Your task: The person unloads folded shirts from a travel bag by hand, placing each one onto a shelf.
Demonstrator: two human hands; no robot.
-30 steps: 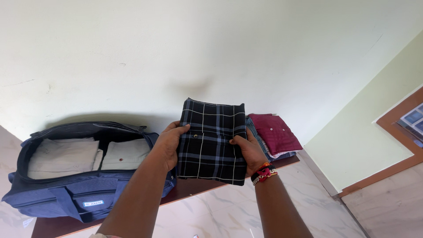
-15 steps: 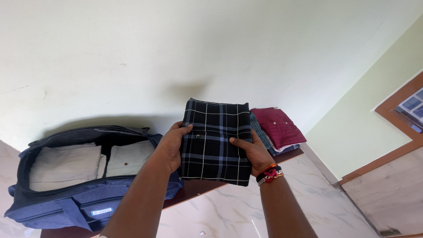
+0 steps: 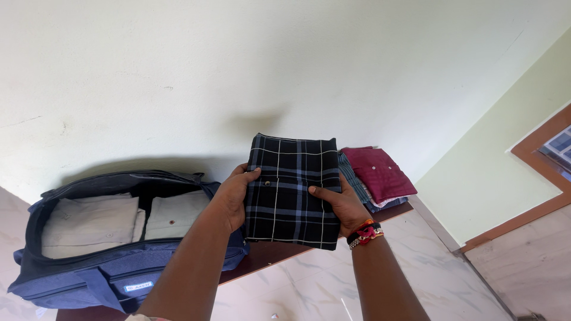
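A folded black shirt with white and blue checks (image 3: 291, 190) is held up in front of me, above the table edge. My left hand (image 3: 233, 197) grips its left side, thumb on the front. My right hand (image 3: 336, 202) grips its right side; that wrist wears red and beaded bands. To the left lies an open navy duffel bag (image 3: 113, 267) with two folded cream shirts (image 3: 89, 217) side by side inside. To the right, behind the checked shirt, is a stack of folded shirts with a maroon one (image 3: 377, 172) on top.
The bag and the stack rest on a dark brown table (image 3: 267, 252) against a pale wall. Marble floor tiles spread below the table. A brown door frame (image 3: 535, 208) stands at the right.
The shirt and both hands have shifted slightly right and down in the view; the grip is the same. The bag and the stack have not moved.
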